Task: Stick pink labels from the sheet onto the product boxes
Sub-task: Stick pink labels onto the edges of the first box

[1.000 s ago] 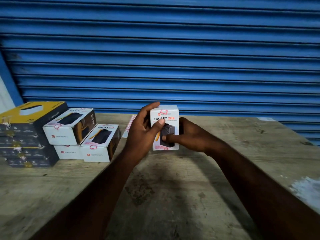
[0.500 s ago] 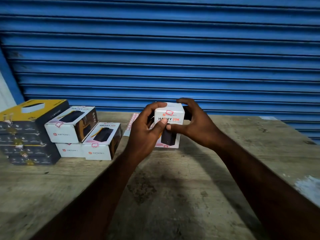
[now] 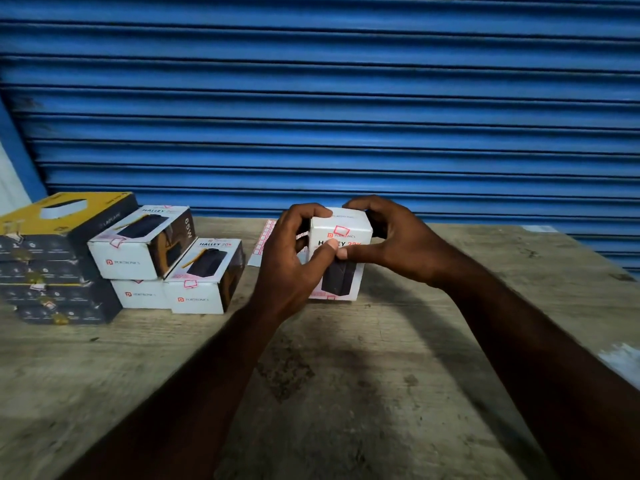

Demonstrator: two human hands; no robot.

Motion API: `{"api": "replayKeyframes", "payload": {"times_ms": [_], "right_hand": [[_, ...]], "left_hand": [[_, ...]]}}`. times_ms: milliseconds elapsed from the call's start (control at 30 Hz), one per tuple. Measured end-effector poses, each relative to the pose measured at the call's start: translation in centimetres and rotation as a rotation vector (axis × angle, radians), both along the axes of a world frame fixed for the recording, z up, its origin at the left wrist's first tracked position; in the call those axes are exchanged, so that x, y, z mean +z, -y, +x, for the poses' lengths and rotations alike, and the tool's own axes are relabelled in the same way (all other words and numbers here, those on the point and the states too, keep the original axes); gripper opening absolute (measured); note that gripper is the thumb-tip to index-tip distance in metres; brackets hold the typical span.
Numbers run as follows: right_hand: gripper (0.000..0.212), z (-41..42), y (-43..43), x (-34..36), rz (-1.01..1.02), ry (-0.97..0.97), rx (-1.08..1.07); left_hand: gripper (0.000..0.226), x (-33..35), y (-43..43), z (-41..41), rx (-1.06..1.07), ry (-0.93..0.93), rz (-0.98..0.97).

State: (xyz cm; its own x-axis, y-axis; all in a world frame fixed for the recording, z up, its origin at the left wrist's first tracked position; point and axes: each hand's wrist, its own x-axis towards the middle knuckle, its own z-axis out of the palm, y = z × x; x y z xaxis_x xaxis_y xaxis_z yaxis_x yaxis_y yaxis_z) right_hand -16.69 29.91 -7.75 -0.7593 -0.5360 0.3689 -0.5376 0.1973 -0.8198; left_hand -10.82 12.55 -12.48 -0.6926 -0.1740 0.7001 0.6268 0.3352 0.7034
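A white product box [image 3: 346,233] stands upright at mid table, its front printed with a dark device and a pink-outlined label near the top. My left hand [image 3: 294,258] grips its left side and my right hand [image 3: 391,244] grips its right side, both thumbs meeting on the front face. Behind my left hand lies the label sheet [image 3: 261,242], mostly hidden. To the left sit three white boxes [image 3: 138,247] in a small pile, each with pink labels.
A stack of dark boxes topped by a yellow one [image 3: 52,258] stands at the far left. The worn wooden table [image 3: 346,375] ends against a blue roller shutter [image 3: 329,98]. A pale patch [image 3: 620,358] marks the table's right edge.
The box has tipped so its top faces me more and now rests on the table. My right hand rose from the lower front to the box's upper right side.
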Motion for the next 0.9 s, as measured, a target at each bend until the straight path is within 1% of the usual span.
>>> {"api": "replayKeyframes", "payload": {"times_ms": [133,333,467,533,600,700,900], "right_hand": [[0.066,0.22,0.04,0.22,-0.035,-0.041,0.005],[0.054,0.21,0.05,0.25,-0.080,-0.119,-0.023],[0.049,-0.07,-0.10,0.33,-0.038,-0.164,-0.072],[0.046,-0.11,-0.18,0.27,-0.055,-0.193,-0.087],[0.043,-0.09,-0.13,0.20,-0.066,-0.251,-0.110],[0.040,-0.06,0.09,0.19,-0.019,-0.347,-0.162],[0.032,0.13,0.27,0.17,-0.032,-0.382,-0.187]], "left_hand": [[0.032,0.07,0.00,0.10,-0.020,0.008,0.030],[0.031,0.19,0.04,0.13,-0.048,0.005,0.071],[0.030,0.09,0.11,-0.07,-0.053,0.008,0.073],[0.029,0.03,0.06,-0.12,-0.048,0.009,0.079],[0.029,0.03,0.04,-0.12,-0.034,0.003,0.091],[0.029,-0.03,0.16,-0.18,-0.013,0.000,0.086],[0.029,-0.24,0.29,-0.26,0.000,0.016,0.066]]}}
